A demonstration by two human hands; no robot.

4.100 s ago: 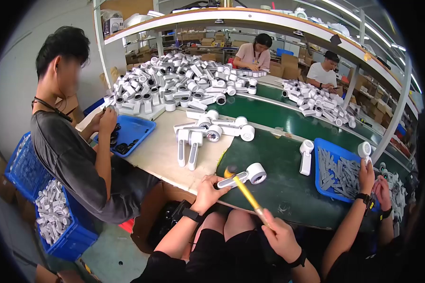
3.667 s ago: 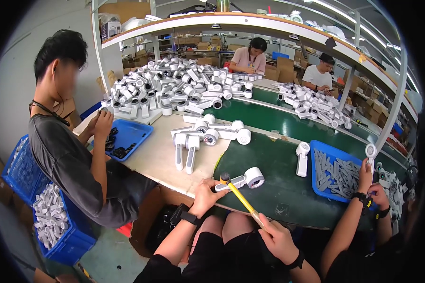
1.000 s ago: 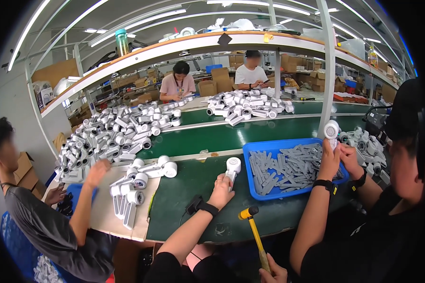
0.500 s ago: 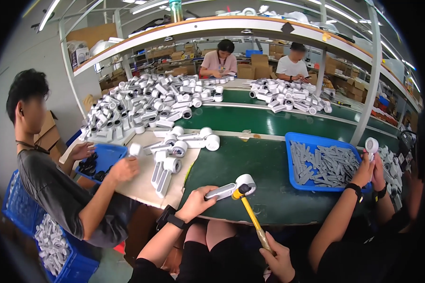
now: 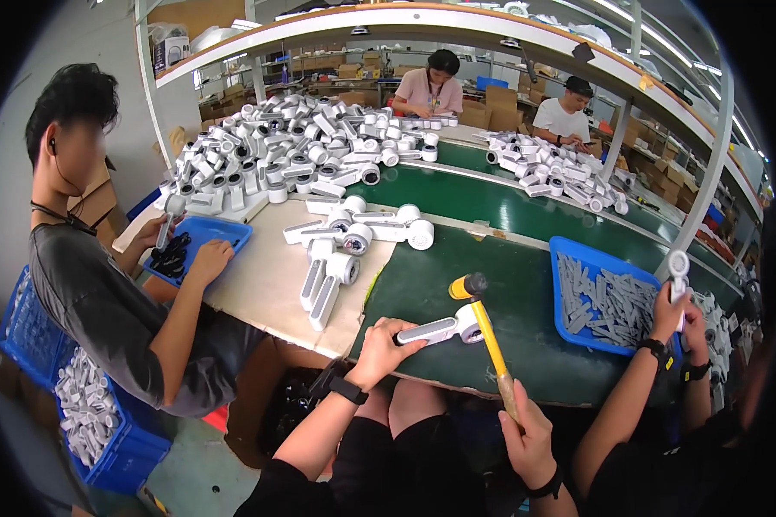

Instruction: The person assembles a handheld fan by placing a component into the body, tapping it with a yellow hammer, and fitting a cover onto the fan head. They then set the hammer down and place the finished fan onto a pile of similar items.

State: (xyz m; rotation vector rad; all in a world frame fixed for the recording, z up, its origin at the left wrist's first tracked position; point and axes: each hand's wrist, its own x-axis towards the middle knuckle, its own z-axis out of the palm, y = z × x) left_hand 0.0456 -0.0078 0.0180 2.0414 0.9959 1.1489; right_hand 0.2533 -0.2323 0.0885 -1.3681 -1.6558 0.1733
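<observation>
My left hand (image 5: 383, 351) is closed round the handle of a white part (image 5: 429, 333) with a round, drum-shaped head and a grey strip along its handle. It lies low over the green table's front edge, its head pointing right. My right hand (image 5: 528, 432) grips the lower handle of a mallet (image 5: 490, 338) with a yellow shaft and a yellow-and-black head. The mallet head is raised above the part's round head, apart from it. The shaft hides some of that round head.
Similar white parts lie on beige board (image 5: 272, 297) to the left, with a large pile (image 5: 293, 142) behind. A blue tray (image 5: 563, 323) holds grey strips at right. Co-workers sit on both sides and opposite; the left one has a blue tray (image 5: 233, 234) of black pieces.
The mallet head has lifted off the white part's head. My view has shifted, so the scene sits further right. The left co-worker now holds a white part in the other hand, over the tray.
</observation>
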